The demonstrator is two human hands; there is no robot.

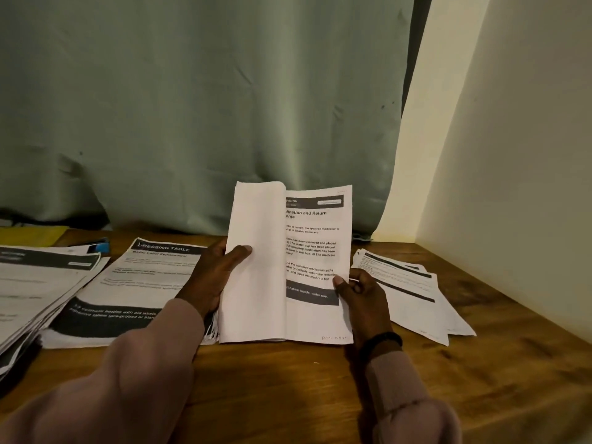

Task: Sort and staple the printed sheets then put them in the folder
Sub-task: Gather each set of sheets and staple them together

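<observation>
A green curtain (192, 107) hangs behind the wooden table (288, 379), beside a cream wall (512, 139).

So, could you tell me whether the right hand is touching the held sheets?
Touching: the head view shows the right hand pinching the sheets at their right edge, thumb on the printed page.

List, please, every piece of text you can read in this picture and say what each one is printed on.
"...RESSING TABLE", "Bottle Label Replacement": header of the sheet atop the middle stack.
"...dication and Return ...ems", "...dication inside, water cup.": page of the held sheets, gripped by the left hand and right hand; the turned-back leaf covers the line starts.
Left stack, right pile: too blurred to read.
</observation>
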